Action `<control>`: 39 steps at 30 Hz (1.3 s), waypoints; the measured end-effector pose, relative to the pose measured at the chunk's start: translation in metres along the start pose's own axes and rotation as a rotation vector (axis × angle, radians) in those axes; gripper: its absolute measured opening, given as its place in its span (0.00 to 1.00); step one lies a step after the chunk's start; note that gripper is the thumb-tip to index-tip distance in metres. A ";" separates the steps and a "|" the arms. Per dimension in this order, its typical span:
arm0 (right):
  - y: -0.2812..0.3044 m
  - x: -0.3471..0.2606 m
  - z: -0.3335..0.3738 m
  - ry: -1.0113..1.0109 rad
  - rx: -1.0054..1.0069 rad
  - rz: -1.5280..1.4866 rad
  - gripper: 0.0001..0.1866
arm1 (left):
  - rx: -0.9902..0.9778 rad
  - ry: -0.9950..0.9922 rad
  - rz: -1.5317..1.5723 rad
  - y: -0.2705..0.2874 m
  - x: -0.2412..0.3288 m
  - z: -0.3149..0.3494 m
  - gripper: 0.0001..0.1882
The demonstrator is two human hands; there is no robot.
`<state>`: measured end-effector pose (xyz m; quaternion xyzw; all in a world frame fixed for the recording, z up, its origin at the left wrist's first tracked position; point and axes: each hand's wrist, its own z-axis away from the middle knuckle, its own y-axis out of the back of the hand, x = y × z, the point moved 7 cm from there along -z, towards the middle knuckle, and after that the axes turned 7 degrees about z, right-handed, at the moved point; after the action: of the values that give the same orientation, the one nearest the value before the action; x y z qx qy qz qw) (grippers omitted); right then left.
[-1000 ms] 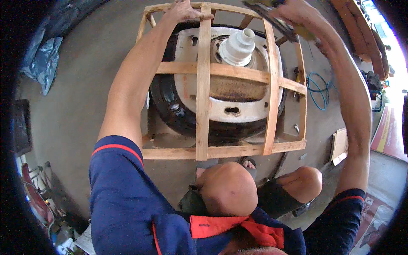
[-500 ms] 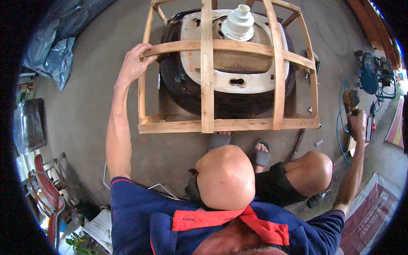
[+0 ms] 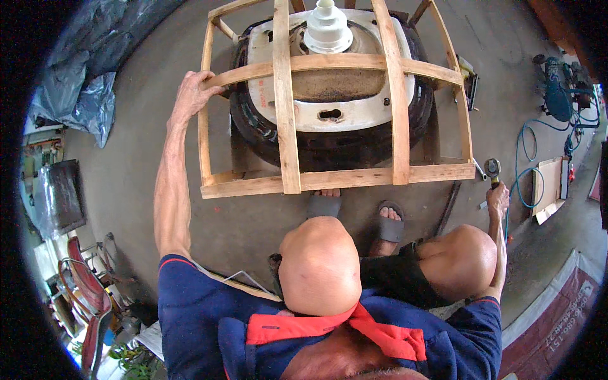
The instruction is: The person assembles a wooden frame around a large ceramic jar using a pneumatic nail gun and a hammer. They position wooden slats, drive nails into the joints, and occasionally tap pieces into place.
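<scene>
A slatted wooden crate (image 3: 301,130) stands on the floor before my knees. Inside it rests a large, dark, glossy rounded piece (image 3: 316,151) with a pale face on top, and a white stepped plastic fitting (image 3: 327,30) sits on that face. My left hand (image 3: 195,95) grips the crate's crosswise slat at its left corner, fingers wrapped over the wood. At the right, beyond the crate's near corner, my right hand (image 3: 498,197) is closed round the handle of a hammer (image 3: 493,170), whose round head points away from me.
Right of the crate lie a wrench (image 3: 481,170) and a dark bar (image 3: 448,208). Farther right are a compressor-like machine (image 3: 557,95), a blue hose (image 3: 523,142) and an open cardboard box (image 3: 550,190). Plastic sheeting (image 3: 85,104) and a red chair (image 3: 88,285) stand left.
My right hand has come down and inward with the hammer, toward the crate's near right corner. My left hand keeps its grip on the slat. The view has shifted slightly.
</scene>
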<state>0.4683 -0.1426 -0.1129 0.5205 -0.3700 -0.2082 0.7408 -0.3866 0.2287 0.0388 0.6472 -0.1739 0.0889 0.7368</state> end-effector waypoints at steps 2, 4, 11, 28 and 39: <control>-0.005 -0.015 0.001 -0.030 0.001 0.004 0.17 | -0.005 0.034 -0.052 0.006 0.003 -0.003 0.24; -0.044 -0.013 -0.013 -0.013 0.028 0.058 0.18 | 0.043 -0.013 -0.128 0.014 0.004 0.003 0.24; -0.054 -0.011 0.002 0.064 0.053 0.053 0.32 | 0.317 -0.108 0.171 0.006 0.061 0.072 0.27; -0.068 -0.008 -0.010 -0.022 0.283 -0.346 0.28 | 0.252 0.507 0.577 -0.064 -0.064 0.164 0.09; -0.186 0.003 0.199 -0.060 0.351 -0.355 0.29 | 0.259 0.489 0.708 -0.077 -0.018 0.126 0.09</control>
<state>0.3326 -0.3367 -0.2469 0.6914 -0.3252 -0.2831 0.5797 -0.3935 0.0952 -0.0266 0.5947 -0.1932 0.5070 0.5933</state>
